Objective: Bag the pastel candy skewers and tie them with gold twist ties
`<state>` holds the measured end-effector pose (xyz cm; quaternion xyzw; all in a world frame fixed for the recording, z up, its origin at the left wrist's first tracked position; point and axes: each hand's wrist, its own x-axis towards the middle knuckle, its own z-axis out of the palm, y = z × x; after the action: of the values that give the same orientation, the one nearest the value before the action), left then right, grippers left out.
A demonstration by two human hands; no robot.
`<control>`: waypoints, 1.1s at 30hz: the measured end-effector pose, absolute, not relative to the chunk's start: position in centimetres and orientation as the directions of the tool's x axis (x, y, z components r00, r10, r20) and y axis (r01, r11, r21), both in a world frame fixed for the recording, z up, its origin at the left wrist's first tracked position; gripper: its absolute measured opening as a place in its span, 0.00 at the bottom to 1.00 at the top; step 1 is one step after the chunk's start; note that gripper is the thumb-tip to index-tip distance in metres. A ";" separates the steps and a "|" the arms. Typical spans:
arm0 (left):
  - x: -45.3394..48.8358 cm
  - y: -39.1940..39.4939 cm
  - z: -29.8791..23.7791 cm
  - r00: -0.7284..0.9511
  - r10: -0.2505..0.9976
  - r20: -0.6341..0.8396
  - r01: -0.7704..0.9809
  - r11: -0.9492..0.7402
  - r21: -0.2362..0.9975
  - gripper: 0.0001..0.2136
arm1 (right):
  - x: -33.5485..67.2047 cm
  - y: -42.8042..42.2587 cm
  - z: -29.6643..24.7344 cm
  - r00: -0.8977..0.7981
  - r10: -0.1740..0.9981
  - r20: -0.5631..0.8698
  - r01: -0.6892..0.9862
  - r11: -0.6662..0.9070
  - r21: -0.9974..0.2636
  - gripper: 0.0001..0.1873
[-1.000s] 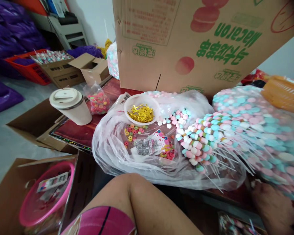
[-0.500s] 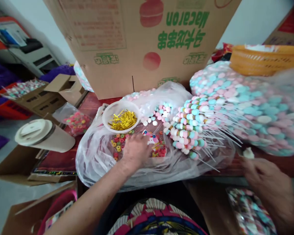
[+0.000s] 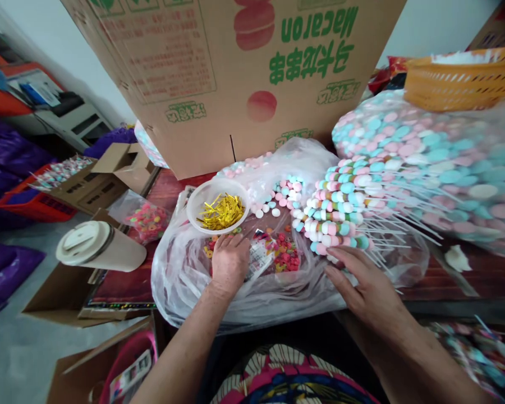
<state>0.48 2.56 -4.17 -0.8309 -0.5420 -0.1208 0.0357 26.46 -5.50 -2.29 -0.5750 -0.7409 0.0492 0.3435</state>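
Note:
My left hand (image 3: 230,259) is closed at the edge of a small printed plastic packet (image 3: 261,255), the thumb side against it. Around that hand lie ring-shaped gummy candies (image 3: 287,258) in red, yellow and green. Just behind stands a white plastic bowl (image 3: 197,196) of gold twist ties (image 3: 222,212). My right hand (image 3: 364,280), fingers apart and holding nothing, is at the near edge of a pile of candy skewers (image 3: 340,210). These are pink, white and blue pieces on white sticks. Whether its fingertips touch the skewers I cannot tell.
A large cardboard box (image 3: 235,67) stands behind. To the right are a big clear bag of pastel candies (image 3: 441,163) and an orange basket (image 3: 463,84). At the left are a lidded cup (image 3: 105,247) and a small bag of gummy rings (image 3: 145,219).
My right hand has come from the lower right to the skewer pile, its fingers opening. The packet beside my left hand has turned, showing more of its white part. The view has shifted slightly.

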 end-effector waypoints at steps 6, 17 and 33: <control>0.6 1.4 -1.9 0.403 0.824 0.398 0.789 -0.533 0.306 0.10 | 25.1 -4.3 -0.6 -0.108 0.830 0.548 0.811 0.392 -0.434 0.20; 3.8 -1.3 2.0 0.589 0.802 -0.100 0.504 -0.268 0.821 0.09 | 22.2 -4.8 -0.4 -0.198 0.974 0.115 0.491 0.200 -0.848 0.14; 5.8 -1.3 1.0 0.515 0.854 -0.074 0.621 -0.312 0.719 0.12 | 24.1 -4.8 -0.1 -0.106 0.990 0.091 0.453 0.130 -0.882 0.13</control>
<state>5.82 -1.31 1.03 -0.7934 -0.4646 -0.1627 -0.3580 24.09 -4.79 -0.11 -0.5537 -0.6514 0.3587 0.3747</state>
